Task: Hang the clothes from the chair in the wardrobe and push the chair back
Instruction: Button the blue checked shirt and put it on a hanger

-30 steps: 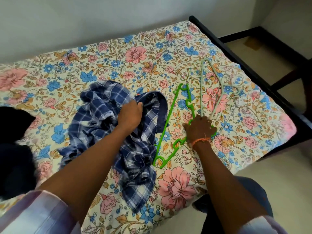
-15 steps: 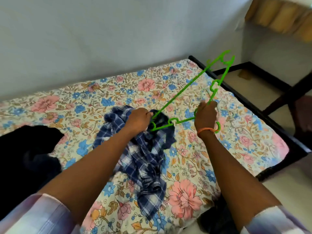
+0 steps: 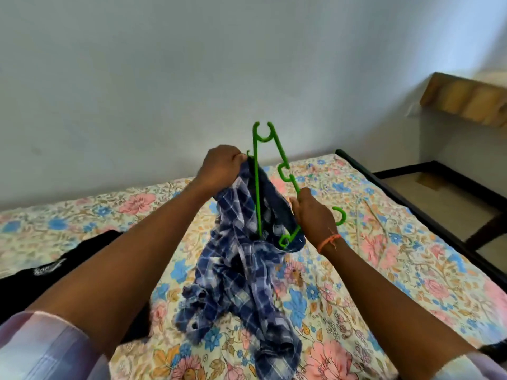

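Note:
A blue checked shirt (image 3: 241, 259) hangs from my left hand (image 3: 223, 167), which grips its collar well above the bed; its lower part trails on the floral sheet. My right hand (image 3: 312, 215) is closed on a green plastic hanger (image 3: 256, 185), held almost upright. One arm of the hanger runs down into the shirt's neck opening, and its hook (image 3: 340, 216) pokes out to the right of my right hand.
The bed (image 3: 411, 270) has a dark frame (image 3: 397, 198) along its right side. A black garment (image 3: 33, 275) lies on the sheet at the left. A pale hanger (image 3: 365, 209) lies on the bed behind my right hand. The wall stands close behind.
Both hands have risen. The shirt has come up off the bed, and the green hanger has swung from slanting right to nearly upright, with one arm now inside the shirt.

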The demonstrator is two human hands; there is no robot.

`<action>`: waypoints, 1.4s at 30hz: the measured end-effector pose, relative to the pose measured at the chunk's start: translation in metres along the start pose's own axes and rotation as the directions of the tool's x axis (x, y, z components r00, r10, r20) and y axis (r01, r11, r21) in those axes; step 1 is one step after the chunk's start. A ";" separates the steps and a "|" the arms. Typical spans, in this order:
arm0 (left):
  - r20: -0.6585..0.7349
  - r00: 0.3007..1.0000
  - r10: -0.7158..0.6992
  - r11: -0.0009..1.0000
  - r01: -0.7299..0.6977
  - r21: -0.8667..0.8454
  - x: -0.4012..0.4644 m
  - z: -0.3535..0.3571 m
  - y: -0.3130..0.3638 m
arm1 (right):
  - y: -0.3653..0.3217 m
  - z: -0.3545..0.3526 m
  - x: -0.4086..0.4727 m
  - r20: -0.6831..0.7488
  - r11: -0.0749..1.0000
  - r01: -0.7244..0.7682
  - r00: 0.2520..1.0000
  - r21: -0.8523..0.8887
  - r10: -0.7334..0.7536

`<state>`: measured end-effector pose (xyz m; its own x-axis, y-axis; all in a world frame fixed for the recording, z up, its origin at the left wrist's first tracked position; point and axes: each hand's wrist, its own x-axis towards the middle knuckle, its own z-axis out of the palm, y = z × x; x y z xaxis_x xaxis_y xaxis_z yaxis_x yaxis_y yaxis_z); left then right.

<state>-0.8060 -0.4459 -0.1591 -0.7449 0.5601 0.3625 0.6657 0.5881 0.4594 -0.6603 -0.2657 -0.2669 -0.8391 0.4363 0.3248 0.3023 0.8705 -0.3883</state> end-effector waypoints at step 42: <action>0.316 0.909 0.273 0.883 -0.367 0.293 -0.035 0.014 0.077 | -0.077 -0.050 -0.010 0.410 0.942 0.163 0.912 -0.294 -0.029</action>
<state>-0.7281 -0.4118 -0.1471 -0.4816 0.8536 0.1985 0.8739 0.4848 0.0354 -0.6522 -0.3260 -0.1968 -0.9593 0.2786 -0.0463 0.2811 0.9578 -0.0598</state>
